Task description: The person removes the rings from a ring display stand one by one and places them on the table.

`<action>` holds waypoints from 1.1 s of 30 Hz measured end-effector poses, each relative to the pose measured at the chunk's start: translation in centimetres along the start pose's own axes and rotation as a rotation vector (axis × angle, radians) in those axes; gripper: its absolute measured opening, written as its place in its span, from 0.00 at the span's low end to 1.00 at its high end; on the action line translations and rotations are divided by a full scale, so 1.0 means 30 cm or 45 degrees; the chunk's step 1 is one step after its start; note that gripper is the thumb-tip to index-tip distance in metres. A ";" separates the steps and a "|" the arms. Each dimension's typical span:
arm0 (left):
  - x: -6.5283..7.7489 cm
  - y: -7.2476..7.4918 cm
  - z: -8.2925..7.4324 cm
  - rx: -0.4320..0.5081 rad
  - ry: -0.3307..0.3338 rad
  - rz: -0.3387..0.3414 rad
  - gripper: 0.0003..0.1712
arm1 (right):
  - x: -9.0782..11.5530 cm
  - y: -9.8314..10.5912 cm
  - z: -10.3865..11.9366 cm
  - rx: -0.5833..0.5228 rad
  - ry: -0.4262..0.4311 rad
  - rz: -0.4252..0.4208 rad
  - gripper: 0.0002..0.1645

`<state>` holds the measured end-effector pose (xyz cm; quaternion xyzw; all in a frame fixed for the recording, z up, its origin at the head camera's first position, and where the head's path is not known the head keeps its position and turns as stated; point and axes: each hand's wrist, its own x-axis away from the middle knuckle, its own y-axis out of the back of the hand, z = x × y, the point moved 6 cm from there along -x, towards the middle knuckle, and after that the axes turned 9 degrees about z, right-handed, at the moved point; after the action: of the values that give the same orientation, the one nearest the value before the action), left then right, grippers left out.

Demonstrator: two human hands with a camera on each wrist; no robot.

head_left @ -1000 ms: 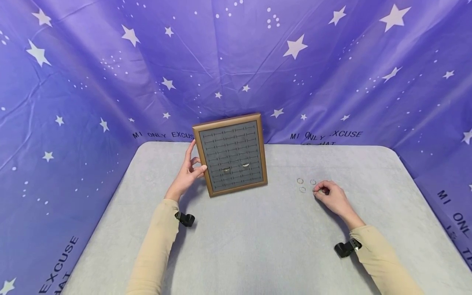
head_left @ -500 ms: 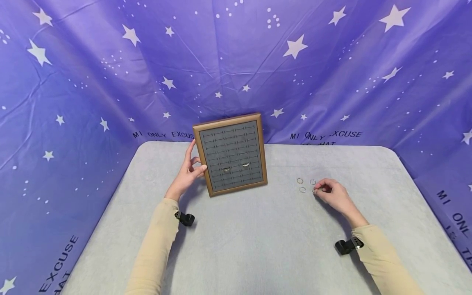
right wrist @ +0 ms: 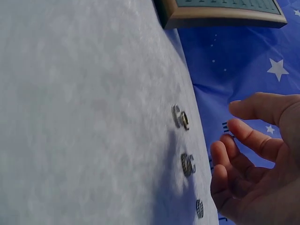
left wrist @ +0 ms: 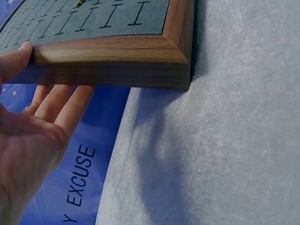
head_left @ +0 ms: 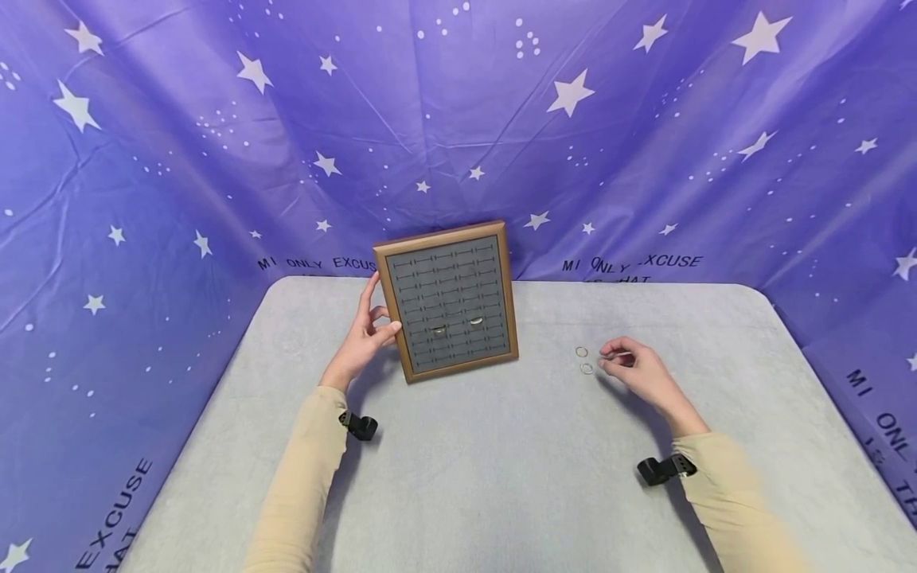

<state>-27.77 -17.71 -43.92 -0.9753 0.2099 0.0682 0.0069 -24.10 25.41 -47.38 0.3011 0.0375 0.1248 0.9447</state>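
My left hand point(head_left: 361, 342) grips the left edge of a wood-framed ring display board point(head_left: 451, 302), thumb on the front and fingers behind. The board leans upright on the table, its dark grey slotted face bearing two rings low down. To the right, my right hand point(head_left: 641, 378) hovers beside a gold-toned ring point(head_left: 582, 352) and a silver ring point(head_left: 587, 368). In the right wrist view its thumb and index finger stand apart, and I see nothing between them. Several rings lie below, including a patterned ring point(right wrist: 186, 164) and a lone silver ring point(right wrist: 199, 208), which the hand hides in the head view.
A light grey cloth covers the table point(head_left: 458, 469). Behind it and along both sides hangs a purple-blue curtain point(head_left: 430, 119) with white stars and lettering. Black wrist cameras sit on both beige sleeves point(head_left: 301, 477).
My right hand has moved slightly left and covers a ring visible before. Its fingertips have come off the spot they touched. The left hand and board have stayed put.
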 end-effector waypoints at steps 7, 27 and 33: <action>0.005 0.000 -0.005 -0.015 -0.003 -0.007 0.53 | -0.008 -0.049 0.056 -0.185 0.047 0.075 0.14; 0.004 -0.005 -0.004 -0.018 0.005 -0.011 0.53 | -0.055 -0.147 0.096 -0.347 0.078 0.153 0.18; 0.002 -0.003 0.000 -0.010 -0.002 -0.009 0.53 | -0.076 -0.204 0.131 -0.368 0.092 0.188 0.20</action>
<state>-27.67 -17.66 -43.92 -0.9760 0.2063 0.0697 0.0035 -24.42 17.80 -47.74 0.1592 0.0309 0.2085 0.9645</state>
